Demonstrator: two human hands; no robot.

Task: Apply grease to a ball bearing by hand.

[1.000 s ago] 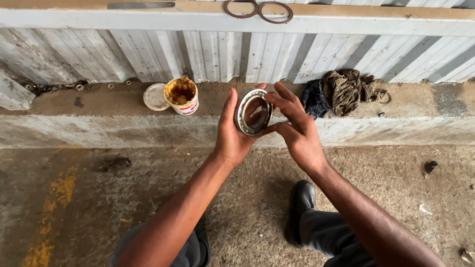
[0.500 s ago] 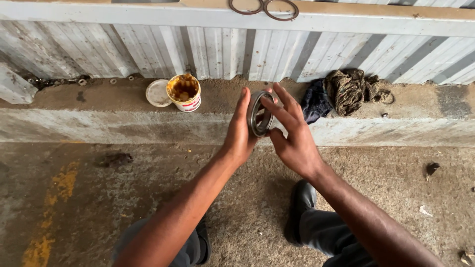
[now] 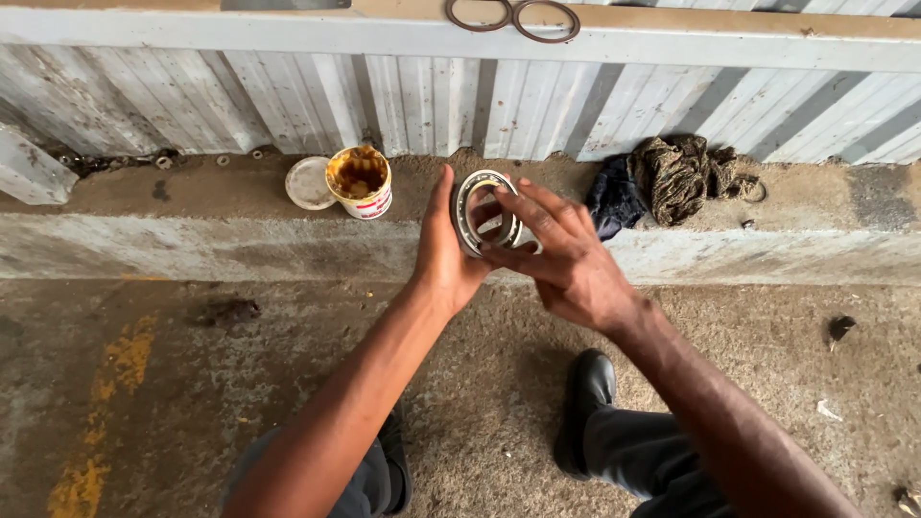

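Observation:
A round metal bearing ring stands upright in my left hand, gripped between palm and fingers at chest height over the concrete ledge. My right hand lies against the ring's right side, its fingertips reaching into the ring's opening. An open tub of brownish-yellow grease stands on the ledge to the left of my hands, with its white lid lying flat beside it.
A bundle of dark rags and cord lies on the ledge to the right. Two rubber rings rest on the rail above a corrugated metal wall. My black shoe stands on the rough concrete floor below.
My hands have turned the ring more edge-on and shifted slightly; my right fingers have moved across into the ring's opening.

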